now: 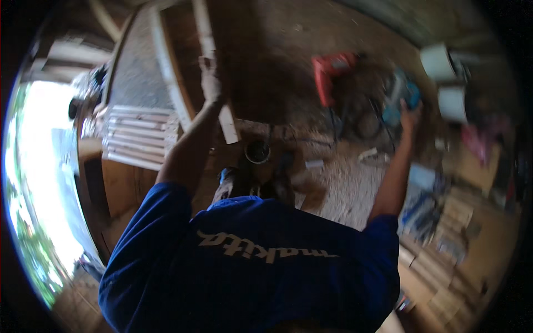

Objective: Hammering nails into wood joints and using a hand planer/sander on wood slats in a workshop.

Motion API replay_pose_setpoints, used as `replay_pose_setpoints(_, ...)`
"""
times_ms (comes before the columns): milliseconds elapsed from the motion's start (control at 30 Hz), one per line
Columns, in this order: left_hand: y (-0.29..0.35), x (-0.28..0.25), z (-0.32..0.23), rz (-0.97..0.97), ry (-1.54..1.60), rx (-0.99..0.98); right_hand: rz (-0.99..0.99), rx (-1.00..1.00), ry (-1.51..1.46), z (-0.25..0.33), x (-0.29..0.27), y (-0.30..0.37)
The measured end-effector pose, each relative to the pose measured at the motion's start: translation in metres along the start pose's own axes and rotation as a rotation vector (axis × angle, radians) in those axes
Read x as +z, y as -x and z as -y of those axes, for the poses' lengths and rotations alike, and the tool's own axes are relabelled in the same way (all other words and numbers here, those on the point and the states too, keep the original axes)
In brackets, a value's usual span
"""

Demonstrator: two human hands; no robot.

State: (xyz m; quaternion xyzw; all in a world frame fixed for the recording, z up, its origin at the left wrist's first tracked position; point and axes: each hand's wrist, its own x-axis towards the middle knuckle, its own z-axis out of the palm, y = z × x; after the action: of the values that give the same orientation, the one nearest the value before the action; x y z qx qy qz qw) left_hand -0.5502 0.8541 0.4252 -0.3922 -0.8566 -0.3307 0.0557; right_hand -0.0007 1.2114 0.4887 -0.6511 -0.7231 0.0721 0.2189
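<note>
My left hand [210, 82] is closed around a pale wooden board [229, 126] that belongs to a standing wooden frame at the upper left. A second leg of the frame [169, 64] slants down beside it, apart from the hand. On the right, my right hand [410, 115] grips a teal power tool [395, 100] on the workbench; blur hides its exact kind. A red electric drill [328, 75] lies to the left of that tool, its handle pointing toward me, with nothing touching it. A dark cord runs close to both tools.
White buckets [452, 104] stand at the far right. A slatted wooden piece [139, 136] lies at left, near a bright opening [44, 166]. A small round container [257, 151] sits in front of me. Stacked wood blocks [444, 222] and blue items [419, 213] lie at lower right.
</note>
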Motion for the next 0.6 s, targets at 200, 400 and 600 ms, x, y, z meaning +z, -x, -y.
replay_pose_setpoints(200, 0.012, -0.03, -0.029, 0.072, -0.081, -0.257, 0.48, 0.286, -0.926, 0.021, 0.022, -0.039)
replay_pose_setpoints(400, 0.001, -0.036, -0.035, 0.05, 0.037, -0.212, 0.225, 0.308, -0.834, 0.034, 0.002, -0.017)
replay_pose_setpoints(600, -0.001, 0.001, 0.033, -0.085, 0.132, -0.031, -0.042, -0.103, -0.805, 0.112, -0.142, 0.014)
